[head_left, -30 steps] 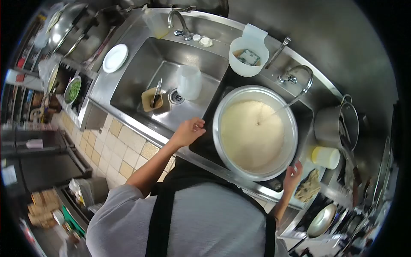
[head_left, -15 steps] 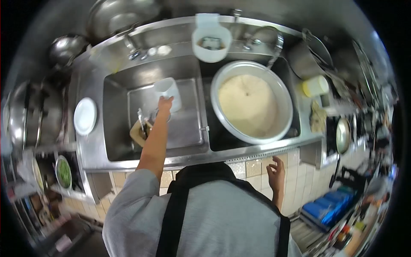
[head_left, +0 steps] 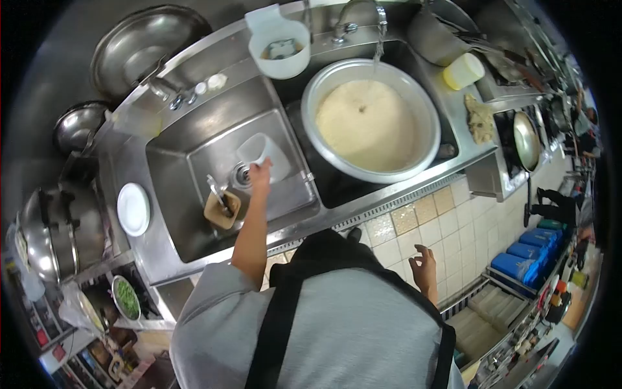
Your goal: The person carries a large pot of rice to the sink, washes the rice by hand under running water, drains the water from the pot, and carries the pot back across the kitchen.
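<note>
My left hand (head_left: 260, 172) reaches into the left sink basin (head_left: 201, 133) with its fingers closed on the near side of a white plastic container (head_left: 275, 155), which lies tilted low in the basin. Close to it are the round drain (head_left: 241, 174) and a tan square tub (head_left: 219, 211) with a metal utensil in it. Off the counter's front edge, my right hand (head_left: 424, 266) hangs over the floor, its fingers loosely bent and apart, holding nothing. A big metal pot (head_left: 311, 129) of pale, grainy rice-like contents fills the right basin, under a running faucet (head_left: 382, 26).
A white tub (head_left: 280, 65) hangs behind the sink divider. White plates (head_left: 133, 209) sit on the left ledge. To the right are a yellowish container (head_left: 464, 71), a crumpled cloth (head_left: 478, 120) and a frying pan (head_left: 527, 141). A person's dark-clothed legs (head_left: 557, 204) show farther right.
The camera view has turned, shifting the scene. My left hand still grips the white container, which now sits nearer the divider. My right hand stays in the air beside me.
</note>
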A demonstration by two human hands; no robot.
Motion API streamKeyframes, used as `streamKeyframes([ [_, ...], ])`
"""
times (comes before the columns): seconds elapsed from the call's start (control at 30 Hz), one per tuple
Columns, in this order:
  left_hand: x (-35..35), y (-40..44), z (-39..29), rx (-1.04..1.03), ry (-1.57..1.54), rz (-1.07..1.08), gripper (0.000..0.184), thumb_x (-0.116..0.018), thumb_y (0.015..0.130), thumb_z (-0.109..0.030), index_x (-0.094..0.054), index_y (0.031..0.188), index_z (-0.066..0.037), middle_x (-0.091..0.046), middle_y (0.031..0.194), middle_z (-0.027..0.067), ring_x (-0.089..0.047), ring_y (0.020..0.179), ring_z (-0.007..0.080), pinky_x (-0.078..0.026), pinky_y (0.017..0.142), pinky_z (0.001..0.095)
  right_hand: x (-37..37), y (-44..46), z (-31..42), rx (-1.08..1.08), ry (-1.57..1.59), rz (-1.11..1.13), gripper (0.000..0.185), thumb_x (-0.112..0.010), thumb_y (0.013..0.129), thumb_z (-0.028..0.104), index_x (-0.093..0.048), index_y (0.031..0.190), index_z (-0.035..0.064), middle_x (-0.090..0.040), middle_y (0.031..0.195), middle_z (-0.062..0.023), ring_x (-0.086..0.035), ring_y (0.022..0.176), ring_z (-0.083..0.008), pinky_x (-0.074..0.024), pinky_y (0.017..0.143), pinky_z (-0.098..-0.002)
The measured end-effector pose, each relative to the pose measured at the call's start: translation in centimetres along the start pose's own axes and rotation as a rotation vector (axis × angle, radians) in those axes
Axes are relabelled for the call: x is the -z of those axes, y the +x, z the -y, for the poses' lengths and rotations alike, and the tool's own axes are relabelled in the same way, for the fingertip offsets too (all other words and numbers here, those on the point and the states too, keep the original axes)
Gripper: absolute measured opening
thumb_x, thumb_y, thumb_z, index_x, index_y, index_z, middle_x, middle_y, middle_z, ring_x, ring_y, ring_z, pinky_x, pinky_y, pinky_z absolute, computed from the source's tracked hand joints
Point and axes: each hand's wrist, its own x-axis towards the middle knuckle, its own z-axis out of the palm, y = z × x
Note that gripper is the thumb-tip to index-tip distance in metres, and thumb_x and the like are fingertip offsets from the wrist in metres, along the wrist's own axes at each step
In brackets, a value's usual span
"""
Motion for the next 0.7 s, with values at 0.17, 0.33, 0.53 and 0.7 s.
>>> streamKeyframes([
  [0.17,2.4,-3.2,-7.0,-0.292,-0.027,0.03,0.028,-0.069,0.071,-0.021,-0.055,0.082,0.0,-0.057,0.064,0.003,-0.049,0.058,0.0071,-0.04,0.052,0.0236,-0.3,-2.0,-2.3,-0.014,0.075,0.067,0.042,-0.062,0.068,-0.002,-0.049,0.107,0.0046,-0.051,0.1,-0.016,-0.057,0.079,-0.0242,-0.049,0.066,-0.0318],
  [0.33,6.5,-7.4,-15.5,-0.568,-0.017,0.279,0.037,-0.074,0.064,-0.01,-0.056,0.094,0.001,-0.062,0.077,0.0057,-0.055,0.07,0.008,-0.046,0.064,0.0257,-0.6,-4.1,-6.1,-0.111,0.052,0.025,0.044,-0.062,0.067,-0.004,-0.049,0.107,0.0055,-0.051,0.099,-0.0166,-0.056,0.081,-0.0253,-0.0485,0.063,-0.0323],
  [0.53,4.2,-10.8,-28.0,-0.896,0.786,0.335,0.055,-0.078,0.056,-0.031,-0.055,0.088,0.008,-0.061,0.07,0.017,-0.06,0.061,0.0253,-0.047,0.058,0.0323,-2.6,-3.7,-6.8,-0.141,0.072,0.07,0.043,-0.062,0.067,-0.003,-0.048,0.107,0.0057,-0.051,0.102,-0.0167,-0.056,0.083,-0.0277,-0.0482,0.068,-0.0321],
  [0.7,-3.1,-11.1,-31.7,-1.068,1.067,0.449,0.063,-0.072,0.058,-0.048,-0.056,0.082,0.007,-0.059,0.073,0.023,-0.058,0.066,0.0373,-0.046,0.061,0.0394,-2.7,-1.9,-6.0,-0.123,0.15,0.081,0.041,-0.062,0.069,0.002,-0.048,0.107,0.006,-0.051,0.103,-0.0163,-0.057,0.08,-0.0282,-0.0479,0.068,-0.0341],
])
